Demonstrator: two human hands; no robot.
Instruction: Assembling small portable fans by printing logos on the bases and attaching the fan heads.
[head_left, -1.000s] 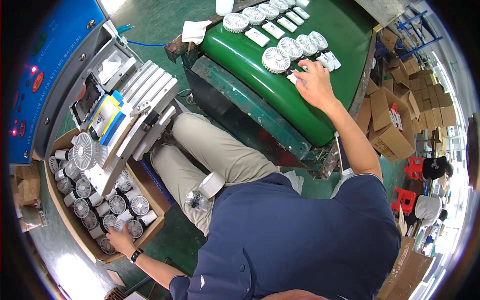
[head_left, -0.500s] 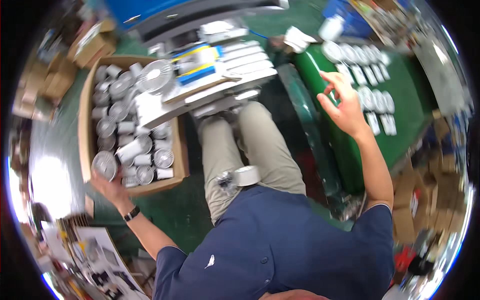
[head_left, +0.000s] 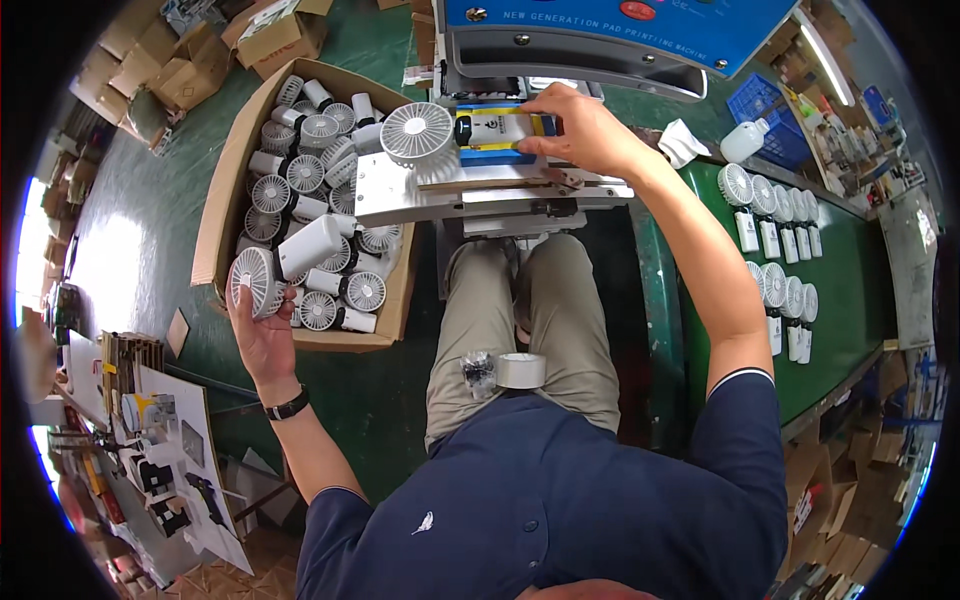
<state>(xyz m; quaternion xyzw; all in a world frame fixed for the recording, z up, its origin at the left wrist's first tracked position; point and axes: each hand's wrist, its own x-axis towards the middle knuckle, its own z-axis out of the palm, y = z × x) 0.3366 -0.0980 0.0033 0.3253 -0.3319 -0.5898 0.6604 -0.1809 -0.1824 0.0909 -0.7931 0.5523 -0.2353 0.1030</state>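
My left hand point(head_left: 264, 345) grips a white handheld fan point(head_left: 252, 280) by its round head, over the near left part of the carton. That fan's thick handle points up and to the right. At the machine, my right hand point(head_left: 592, 132) has thumb and fingers around the handle end of another handheld fan point(head_left: 417, 133). This second fan lies on a blue and yellow fixture point(head_left: 495, 157), its grille to the left and a dark print on its white handle. Its handle end is partly hidden by my fingers.
An open carton point(head_left: 222, 215) full of white fans stands at the left. A blue machine point(head_left: 600, 32) rises above the metal slide point(head_left: 400, 205). On the green table point(head_left: 850, 300) at the right lie two rows of fans. A tape roll point(head_left: 522, 370) rests on my lap.
My right hand has moved left from the green table to the fan on the fixture. The left hand has lifted its fan slightly up and right. The view has turned.
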